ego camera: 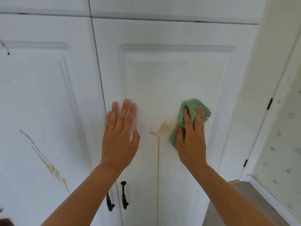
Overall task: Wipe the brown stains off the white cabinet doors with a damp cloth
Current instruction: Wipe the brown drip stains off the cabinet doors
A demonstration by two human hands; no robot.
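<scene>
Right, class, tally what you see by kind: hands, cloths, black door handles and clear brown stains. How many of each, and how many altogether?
Hands: 2
Green cloth: 1
Black door handles: 2
Brown stains: 2
Total: 7

Left hand (119, 137) flat, fingers (124, 111) straight; right hand (192, 139) grips cloth (193, 104)

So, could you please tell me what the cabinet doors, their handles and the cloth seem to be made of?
The cabinet doors look like painted or laminated board: smooth white satin faces with routed panel grooves. The handles seem to be black metal with a faint sheen. The green cloth under the right hand looks like soft fabric, perhaps microfibre, crumpled into folds.
</scene>
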